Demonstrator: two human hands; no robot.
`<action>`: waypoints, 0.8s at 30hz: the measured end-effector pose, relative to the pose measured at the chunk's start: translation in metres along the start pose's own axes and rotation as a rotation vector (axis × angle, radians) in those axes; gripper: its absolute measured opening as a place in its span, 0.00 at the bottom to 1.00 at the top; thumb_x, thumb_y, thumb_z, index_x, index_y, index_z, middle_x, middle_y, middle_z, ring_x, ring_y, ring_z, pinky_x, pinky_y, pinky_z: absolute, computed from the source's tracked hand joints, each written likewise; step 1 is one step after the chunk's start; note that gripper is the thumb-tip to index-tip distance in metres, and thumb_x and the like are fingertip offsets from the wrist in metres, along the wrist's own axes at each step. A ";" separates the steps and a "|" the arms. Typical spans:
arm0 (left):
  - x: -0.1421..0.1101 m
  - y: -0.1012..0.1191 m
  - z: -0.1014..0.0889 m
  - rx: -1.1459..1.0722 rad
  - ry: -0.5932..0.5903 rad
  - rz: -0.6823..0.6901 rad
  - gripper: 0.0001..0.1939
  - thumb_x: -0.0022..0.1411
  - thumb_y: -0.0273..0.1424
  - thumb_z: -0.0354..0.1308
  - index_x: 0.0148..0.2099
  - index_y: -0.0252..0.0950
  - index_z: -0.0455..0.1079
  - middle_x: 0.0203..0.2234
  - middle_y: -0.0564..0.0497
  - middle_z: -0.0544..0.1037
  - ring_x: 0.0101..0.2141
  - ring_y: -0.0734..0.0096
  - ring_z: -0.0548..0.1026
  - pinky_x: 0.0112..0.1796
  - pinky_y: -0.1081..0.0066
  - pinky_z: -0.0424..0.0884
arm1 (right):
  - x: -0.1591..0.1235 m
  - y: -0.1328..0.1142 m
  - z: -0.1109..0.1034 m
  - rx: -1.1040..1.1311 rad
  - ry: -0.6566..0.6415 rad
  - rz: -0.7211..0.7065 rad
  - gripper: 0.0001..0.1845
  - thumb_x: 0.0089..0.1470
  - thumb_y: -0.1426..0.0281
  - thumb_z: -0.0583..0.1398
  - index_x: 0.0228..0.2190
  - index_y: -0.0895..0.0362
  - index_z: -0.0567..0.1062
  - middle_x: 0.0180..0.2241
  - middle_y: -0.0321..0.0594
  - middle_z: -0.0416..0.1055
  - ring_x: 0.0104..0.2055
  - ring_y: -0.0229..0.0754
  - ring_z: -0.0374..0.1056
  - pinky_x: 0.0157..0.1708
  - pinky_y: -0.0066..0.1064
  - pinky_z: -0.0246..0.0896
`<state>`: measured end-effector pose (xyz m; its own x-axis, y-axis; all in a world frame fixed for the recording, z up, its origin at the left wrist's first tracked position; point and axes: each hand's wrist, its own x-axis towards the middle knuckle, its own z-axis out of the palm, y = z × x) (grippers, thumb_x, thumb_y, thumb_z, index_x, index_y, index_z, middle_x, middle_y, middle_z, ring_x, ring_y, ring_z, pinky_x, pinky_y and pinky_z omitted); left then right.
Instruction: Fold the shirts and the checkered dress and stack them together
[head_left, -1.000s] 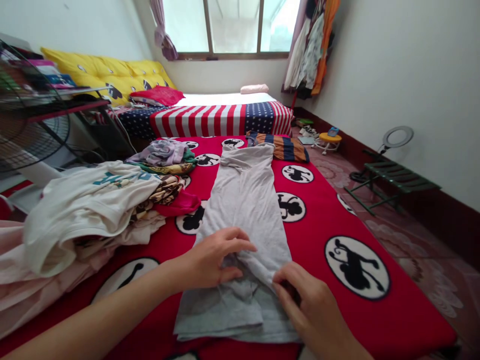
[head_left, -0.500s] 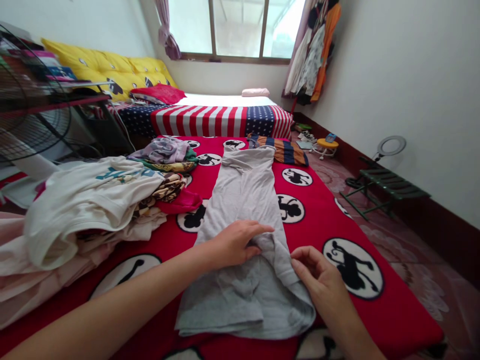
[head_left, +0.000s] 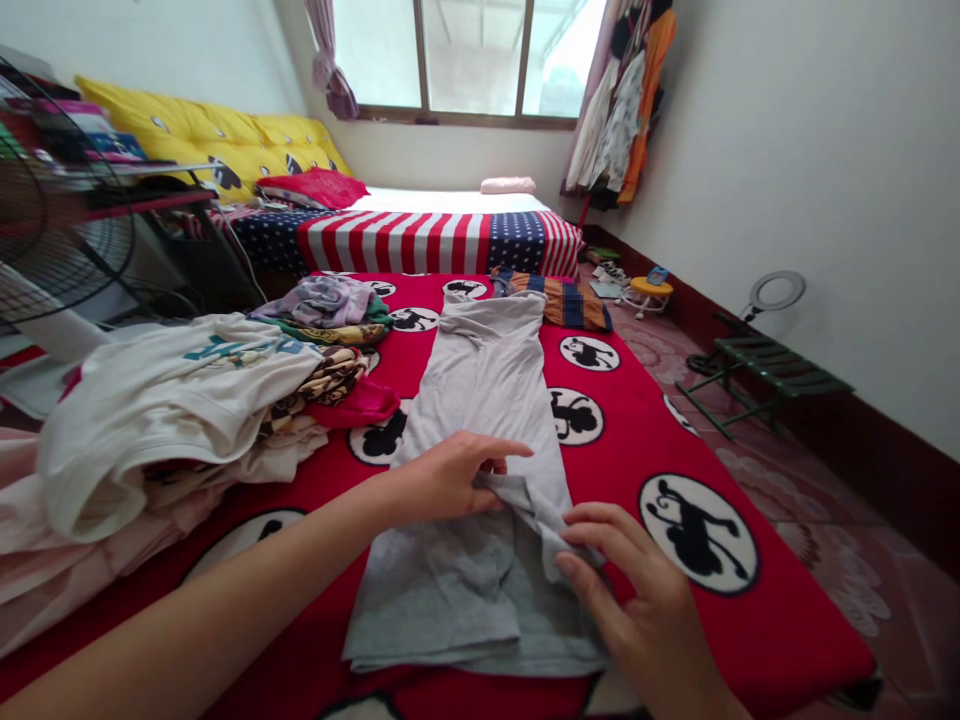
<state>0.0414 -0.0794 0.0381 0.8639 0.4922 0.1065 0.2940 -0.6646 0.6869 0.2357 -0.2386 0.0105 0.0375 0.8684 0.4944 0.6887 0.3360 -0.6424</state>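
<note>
"Both sides were gripped?"

"Not surely. The left hand (head_left: 450,475) pinched a fold of the long, light-grey cloth garment (head_left: 480,390); I couldn't tell whether the right hand (head_left: 645,590) gripped its turned edge or merely touched it."

"Why two places?"

"Probably to control the loose flap. The garment lay lengthwise on the red, round-patterned blanket (head_left: 637,410), likely for room, with a rumpled heap of multicoloured clothes (head_left: 187,390) to its left."

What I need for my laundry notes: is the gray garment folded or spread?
Partly folded: the gray garment has overlapping layers at its near end and a bunched flap between left hand and right hand.
</note>
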 end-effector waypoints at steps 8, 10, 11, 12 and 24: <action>-0.038 0.006 -0.004 0.126 -0.088 0.036 0.18 0.47 0.19 0.58 0.41 0.38 0.76 0.30 0.53 0.71 0.29 0.75 0.68 0.31 0.77 0.62 | -0.003 -0.022 0.005 -0.044 -0.325 -0.059 0.16 0.46 0.82 0.57 0.36 0.53 0.72 0.42 0.41 0.69 0.42 0.43 0.67 0.41 0.32 0.64; -0.041 0.007 0.002 0.130 -0.077 0.032 0.15 0.47 0.19 0.59 0.38 0.37 0.76 0.31 0.52 0.71 0.31 0.73 0.69 0.32 0.76 0.63 | -0.005 -0.019 0.008 -0.129 -0.326 -0.099 0.22 0.43 0.84 0.54 0.38 0.52 0.73 0.45 0.41 0.68 0.43 0.44 0.66 0.43 0.35 0.64; -0.042 0.007 0.004 0.116 -0.063 0.035 0.13 0.48 0.20 0.60 0.37 0.36 0.76 0.32 0.51 0.72 0.33 0.73 0.70 0.33 0.76 0.64 | -0.005 -0.018 0.010 -0.138 -0.305 -0.127 0.22 0.44 0.85 0.53 0.37 0.52 0.73 0.45 0.42 0.68 0.43 0.43 0.66 0.43 0.36 0.64; -0.042 0.008 0.006 0.093 -0.048 0.042 0.11 0.49 0.21 0.61 0.37 0.35 0.75 0.34 0.50 0.72 0.34 0.72 0.70 0.35 0.76 0.65 | -0.006 -0.017 0.011 -0.124 -0.280 -0.152 0.22 0.45 0.85 0.52 0.37 0.52 0.73 0.44 0.42 0.68 0.42 0.43 0.66 0.43 0.35 0.64; -0.063 0.040 -0.010 -0.021 -0.227 0.082 0.08 0.57 0.36 0.63 0.40 0.42 0.78 0.38 0.49 0.76 0.38 0.69 0.73 0.42 0.73 0.66 | -0.003 -0.023 0.000 0.177 -0.447 -0.176 0.05 0.55 0.68 0.59 0.29 0.54 0.74 0.31 0.37 0.73 0.34 0.37 0.68 0.35 0.27 0.61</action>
<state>-0.0054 -0.1314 0.0653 0.9551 0.2963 -0.0004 0.2126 -0.6842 0.6976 0.2194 -0.2489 0.0240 -0.4081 0.8512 0.3301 0.5218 0.5141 -0.6808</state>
